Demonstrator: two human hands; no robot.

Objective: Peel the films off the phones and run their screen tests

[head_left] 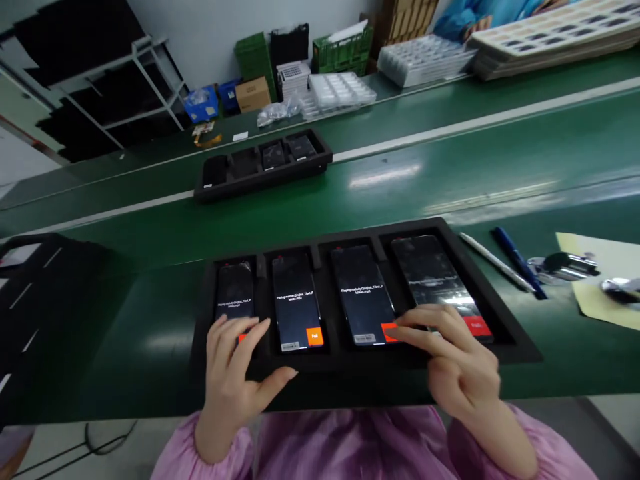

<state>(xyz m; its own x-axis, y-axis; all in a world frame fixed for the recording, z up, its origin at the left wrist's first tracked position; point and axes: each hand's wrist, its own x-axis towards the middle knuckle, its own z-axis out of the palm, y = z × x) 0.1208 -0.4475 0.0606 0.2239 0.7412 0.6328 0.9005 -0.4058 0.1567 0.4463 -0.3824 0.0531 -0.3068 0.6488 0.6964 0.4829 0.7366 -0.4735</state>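
Note:
A black foam tray (350,357) lies before me, with several lit smartphones in its slots. My left hand (235,367) is open, fingers spread over the lower part of the leftmost phone (235,283), partly covering its orange button. The second phone (295,303) shows "Playing melody" text and an orange "Fail" button. My right hand (457,353) holds nothing; its extended fingertips are at the red button of the third phone (363,290), its other fingers bent. The rightmost phone (430,267), with glare on its screen and a red button, lies partly behind this hand.
Another black tray (263,180) with phones stands farther back on the green bench (390,183). To the right lie a white pen (495,262), a blue pen (520,261) and yellow paper (610,307). Stacked black trays (50,320) are at left. A person's blue sleeve (457,20) shows at the back.

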